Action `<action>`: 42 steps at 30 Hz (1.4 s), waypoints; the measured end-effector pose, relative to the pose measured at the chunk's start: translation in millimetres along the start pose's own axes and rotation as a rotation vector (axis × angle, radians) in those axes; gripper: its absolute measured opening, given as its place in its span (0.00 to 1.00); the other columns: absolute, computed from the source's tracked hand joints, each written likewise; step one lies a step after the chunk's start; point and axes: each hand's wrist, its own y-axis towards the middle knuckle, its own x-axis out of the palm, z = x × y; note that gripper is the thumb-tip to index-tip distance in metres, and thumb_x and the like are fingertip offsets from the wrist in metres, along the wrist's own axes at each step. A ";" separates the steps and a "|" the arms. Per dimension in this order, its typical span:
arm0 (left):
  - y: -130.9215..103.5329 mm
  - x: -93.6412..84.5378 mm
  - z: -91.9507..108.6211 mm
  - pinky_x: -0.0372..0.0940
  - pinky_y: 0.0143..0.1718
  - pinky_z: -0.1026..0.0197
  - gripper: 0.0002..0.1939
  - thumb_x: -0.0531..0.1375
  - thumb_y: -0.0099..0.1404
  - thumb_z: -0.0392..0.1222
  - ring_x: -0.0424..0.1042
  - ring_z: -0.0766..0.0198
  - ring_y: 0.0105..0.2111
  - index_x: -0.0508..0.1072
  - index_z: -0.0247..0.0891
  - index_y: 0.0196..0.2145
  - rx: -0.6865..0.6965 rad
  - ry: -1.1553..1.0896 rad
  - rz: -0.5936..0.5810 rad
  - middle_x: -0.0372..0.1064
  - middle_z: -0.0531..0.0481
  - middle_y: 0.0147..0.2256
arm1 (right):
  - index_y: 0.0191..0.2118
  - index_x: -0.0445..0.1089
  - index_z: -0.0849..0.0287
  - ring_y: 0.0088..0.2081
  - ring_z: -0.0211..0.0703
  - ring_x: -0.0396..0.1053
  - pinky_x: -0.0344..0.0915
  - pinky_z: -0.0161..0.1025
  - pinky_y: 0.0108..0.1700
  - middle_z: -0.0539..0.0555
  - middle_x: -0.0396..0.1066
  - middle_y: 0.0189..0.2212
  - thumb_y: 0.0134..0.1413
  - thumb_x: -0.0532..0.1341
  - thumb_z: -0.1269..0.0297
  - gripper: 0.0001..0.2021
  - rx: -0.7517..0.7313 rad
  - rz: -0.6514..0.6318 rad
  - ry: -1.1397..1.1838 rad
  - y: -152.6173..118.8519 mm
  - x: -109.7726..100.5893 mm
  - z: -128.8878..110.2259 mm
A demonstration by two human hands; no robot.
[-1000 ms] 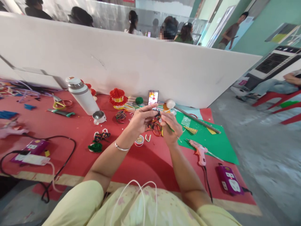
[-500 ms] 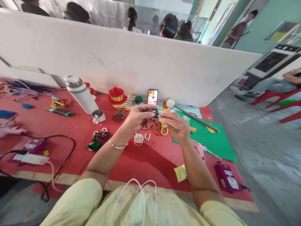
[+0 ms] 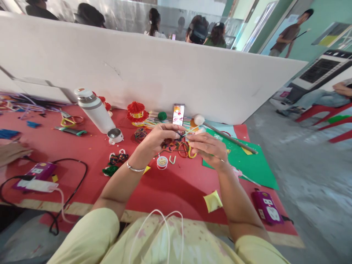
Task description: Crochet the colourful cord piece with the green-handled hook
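The left hand (image 3: 157, 139) pinches some dark yarn (image 3: 179, 136) above the red table (image 3: 176, 194). The right hand (image 3: 210, 147) curls close by (I can't tell what it holds). A phone (image 3: 178, 115) stands behind.

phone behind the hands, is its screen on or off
On: the phone's screen glows with a bright picture in orange, red and white, visible just beyond the left hand.

1. The place looks like a shared handicraft workshop.
2. A green yarn ball (image 3: 162, 116), a spool (image 3: 162, 162), scissors (image 3: 66, 122), a pink glue gun (image 3: 237, 172) and a purple power box (image 3: 267, 208) lie on a red-covered table (image 3: 176, 198).
3. Several people (image 3: 197, 30) show beyond a white partition (image 3: 176, 80).
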 end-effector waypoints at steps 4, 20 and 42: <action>0.6 -0.6 1.8 0.54 0.19 0.67 0.16 0.70 0.46 0.32 0.60 0.75 0.17 0.87 0.35 0.36 -0.020 0.048 -0.044 0.76 0.52 0.23 | 0.60 0.76 0.41 0.53 0.48 0.81 0.78 0.54 0.54 0.52 0.83 0.55 0.64 0.69 0.69 0.22 0.041 -0.007 0.080 2.8 -4.9 -5.2; 5.5 -8.3 -2.3 0.63 0.24 0.65 0.17 0.72 0.46 0.34 0.68 0.70 0.22 0.87 0.36 0.37 0.000 0.088 -0.102 0.81 0.48 0.31 | 0.51 0.82 0.45 0.46 0.50 0.84 0.79 0.51 0.50 0.53 0.86 0.46 0.64 0.69 0.66 0.13 0.163 0.164 0.249 -0.7 4.3 -7.5; 10.7 8.5 -21.5 0.68 0.32 0.65 0.20 0.73 0.52 0.35 0.72 0.68 0.29 0.87 0.38 0.45 0.306 0.140 -0.059 0.78 0.51 0.30 | 0.48 0.83 0.44 0.48 0.50 0.82 0.81 0.51 0.51 0.53 0.84 0.46 0.65 0.68 0.58 0.09 0.305 0.450 0.217 -14.8 41.8 -0.9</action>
